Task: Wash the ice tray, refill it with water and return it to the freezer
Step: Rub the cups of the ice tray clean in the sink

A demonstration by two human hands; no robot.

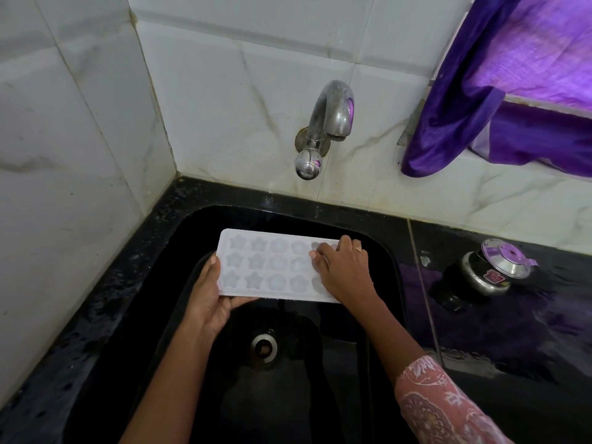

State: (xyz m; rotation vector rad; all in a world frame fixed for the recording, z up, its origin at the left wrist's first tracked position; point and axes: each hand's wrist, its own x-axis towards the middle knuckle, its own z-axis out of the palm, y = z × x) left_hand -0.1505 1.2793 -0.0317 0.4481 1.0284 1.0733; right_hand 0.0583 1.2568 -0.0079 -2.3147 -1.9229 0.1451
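A white ice tray (269, 265) with star and round moulds is held level over the black sink (381, 251). My left hand (211, 299) grips the tray's left end, thumb on its edge and fingers underneath. My right hand (342, 270) lies on the tray's right end, fingers curled down into the moulds there and hiding them. The steel tap (330, 120) juts from the tiled wall above the tray; no water runs from it.
The sink drain (264, 347) lies below the tray. A steel pot with a lid (493, 270) stands on the black counter to the right. A purple curtain (499, 91) hangs at the upper right. Tiled walls close the left and back.
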